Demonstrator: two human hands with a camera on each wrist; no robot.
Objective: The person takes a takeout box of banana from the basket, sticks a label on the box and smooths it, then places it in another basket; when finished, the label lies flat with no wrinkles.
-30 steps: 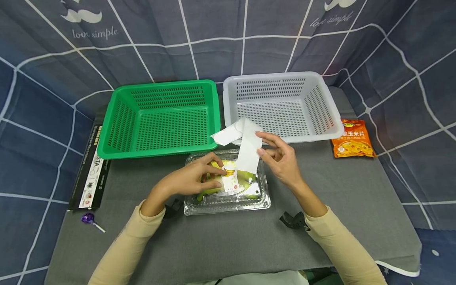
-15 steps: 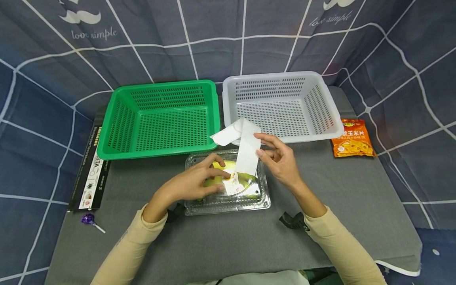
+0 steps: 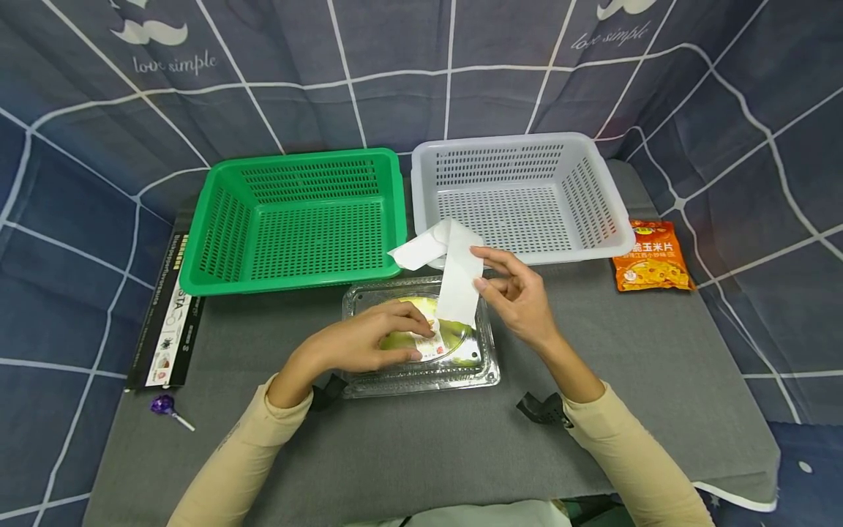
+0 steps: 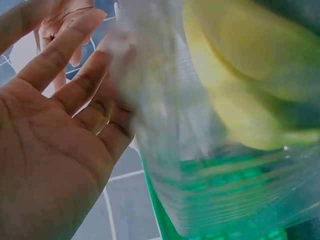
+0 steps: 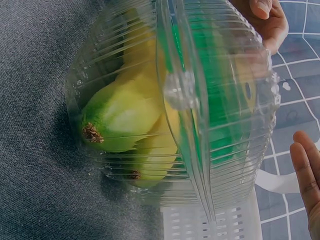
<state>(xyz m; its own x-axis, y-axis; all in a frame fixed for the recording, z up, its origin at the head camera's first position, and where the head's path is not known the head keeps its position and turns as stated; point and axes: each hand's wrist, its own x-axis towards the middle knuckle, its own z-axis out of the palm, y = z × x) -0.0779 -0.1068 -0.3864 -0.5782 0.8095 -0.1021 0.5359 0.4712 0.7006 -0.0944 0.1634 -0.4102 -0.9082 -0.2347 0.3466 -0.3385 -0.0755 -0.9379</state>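
A lidded clear plastic container (image 3: 421,383) sits in front of me, with yellow-green bananas (image 5: 122,117) inside. On its lid is a printed label (image 3: 431,347). My left hand (image 3: 369,339) lies over the lid's left part, fingertips on the label; the left wrist view shows those fingers (image 4: 82,82) loosely extended against the plastic. Between thumb and forefinger, my right hand (image 3: 516,300) pinches the edge of a white paper strip (image 3: 457,285). The strip's lower end overlaps the lid beside the label, while its far end curls over to the left.
Behind the container stand a green basket (image 3: 293,284) and a white basket (image 3: 527,256), side by side. An orange snack bag (image 3: 653,256) lies at the right. Along the left are a black-and-white box (image 3: 165,329) and a purple lollipop (image 3: 163,404). Grey cloth (image 3: 421,454) covers the table.
My left hand has shifted slightly right and nearer to me, its fingers lowering and drawing together over the label. The right hand and paper strip have barely moved.
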